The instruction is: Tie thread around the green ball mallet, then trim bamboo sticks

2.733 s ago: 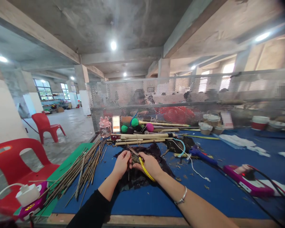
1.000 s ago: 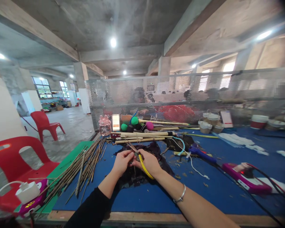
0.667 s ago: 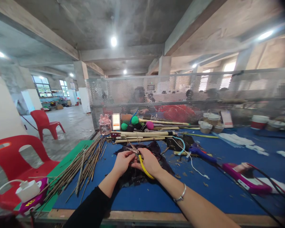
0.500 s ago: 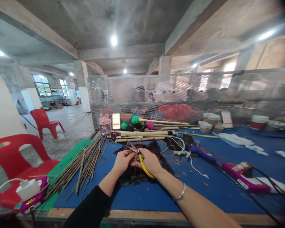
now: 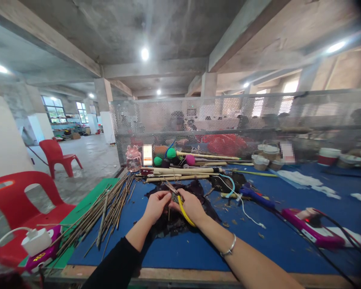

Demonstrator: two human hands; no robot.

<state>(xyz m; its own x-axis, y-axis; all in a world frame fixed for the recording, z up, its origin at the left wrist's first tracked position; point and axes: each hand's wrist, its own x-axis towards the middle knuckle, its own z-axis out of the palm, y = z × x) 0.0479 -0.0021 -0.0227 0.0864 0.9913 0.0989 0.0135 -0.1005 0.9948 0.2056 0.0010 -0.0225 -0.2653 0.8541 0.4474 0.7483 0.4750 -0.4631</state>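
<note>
Just exposed a thin stick (image 5: 169, 214) below frame centre, pinched in left hand (image 5: 156, 205); kept scissors (image 5: 183, 212) clasped in right hand (image 5: 194, 205), likely mid-trim.

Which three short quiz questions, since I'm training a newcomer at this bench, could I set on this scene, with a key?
1. Which hand holds the yellow-handled metal scissors?
2. True or false: the loose pile of long, thin brown sticks lies to the left of the left hand.
3. Where is the pink-topped, see-through bottle? a) on a red chair; b) in front of the perforated grey metal screen; c) in the left hand.

Key: 1. The right hand. 2. True. 3. b.
</note>
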